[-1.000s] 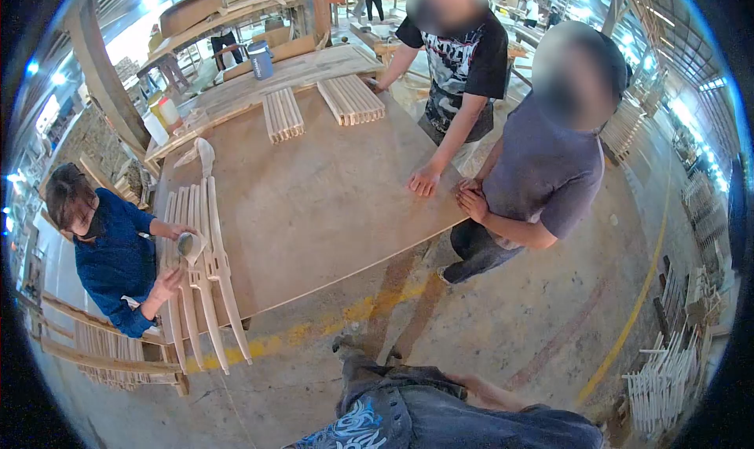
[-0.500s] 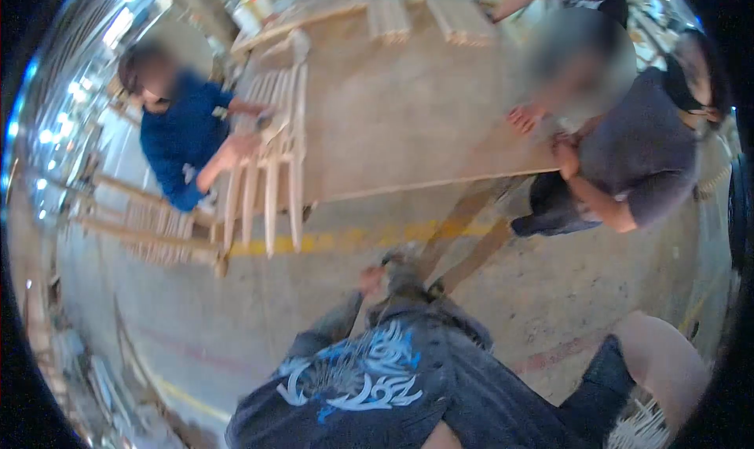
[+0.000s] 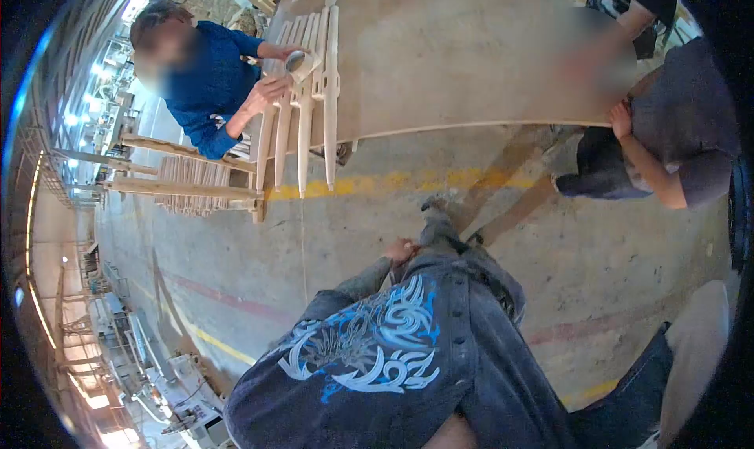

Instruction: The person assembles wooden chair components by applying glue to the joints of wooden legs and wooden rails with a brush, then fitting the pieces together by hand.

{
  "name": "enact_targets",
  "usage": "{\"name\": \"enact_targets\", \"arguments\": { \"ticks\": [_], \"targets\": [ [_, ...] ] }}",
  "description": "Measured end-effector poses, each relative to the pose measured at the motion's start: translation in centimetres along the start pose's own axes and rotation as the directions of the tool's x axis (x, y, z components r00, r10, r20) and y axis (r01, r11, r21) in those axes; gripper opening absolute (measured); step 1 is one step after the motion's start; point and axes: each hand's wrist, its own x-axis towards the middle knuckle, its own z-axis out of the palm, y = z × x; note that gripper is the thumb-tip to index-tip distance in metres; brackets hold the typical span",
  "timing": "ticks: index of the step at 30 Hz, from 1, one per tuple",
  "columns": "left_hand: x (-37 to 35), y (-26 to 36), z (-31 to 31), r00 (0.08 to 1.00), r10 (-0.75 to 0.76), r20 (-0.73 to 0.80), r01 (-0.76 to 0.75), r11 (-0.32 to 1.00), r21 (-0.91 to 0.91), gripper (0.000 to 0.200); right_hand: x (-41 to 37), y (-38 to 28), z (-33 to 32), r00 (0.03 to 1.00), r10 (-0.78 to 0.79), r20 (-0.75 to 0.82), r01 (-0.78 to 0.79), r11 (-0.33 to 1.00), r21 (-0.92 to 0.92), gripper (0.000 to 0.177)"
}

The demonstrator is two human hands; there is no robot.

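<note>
My left hand point(image 3: 402, 250) hangs beside my trouser leg point(image 3: 441, 233), close to the thigh. It is small in the view, and I cannot make out whether its fingers are curled or hold anything. My right hand does not show. A dark button-up shirt point(image 3: 357, 355) with a blue and white print covers my torso. Ahead stands a large work table point(image 3: 440, 80). A wooden slatted frame point(image 3: 304, 135) with tapered ends lies over its left part, where a co-worker in blue point(image 3: 208, 80) holds a round, roll-like thing point(image 3: 297, 62) against it.
Another person in a dark shirt point(image 3: 683, 127) rests a hand on the table's right edge, with a third person's arm point(image 3: 632, 25) behind. Several slatted wooden pieces point(image 3: 188, 183) are stacked at left. Yellow floor line point(image 3: 377, 183) runs before the table. Machinery point(image 3: 177, 386) stands lower left.
My view has shifted, so the table and co-workers sit higher and farther right. My left hand now shows nearer my leg. The co-worker in blue now has both hands at the round thing.
</note>
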Motion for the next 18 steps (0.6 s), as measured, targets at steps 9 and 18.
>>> {"name": "enact_targets", "arguments": {
  "ticks": [9, 18],
  "targets": [
    [3.8, -7.1, 3.1, 0.996, -0.029, -0.082, 0.039, 0.991, 0.125, 0.046, 6.1, 1.7, 1.2, 0.981, -0.172, -0.086, 0.176, 0.983, 0.047, 0.016],
    [1.9, 6.6, -5.2, 0.838, 0.205, -0.505, -0.144, 0.977, 0.157, 0.037, 9.4, 1.4, 4.1, 0.984, -0.178, -0.008, 0.177, 0.973, 0.148, 0.015]
  ]
}}
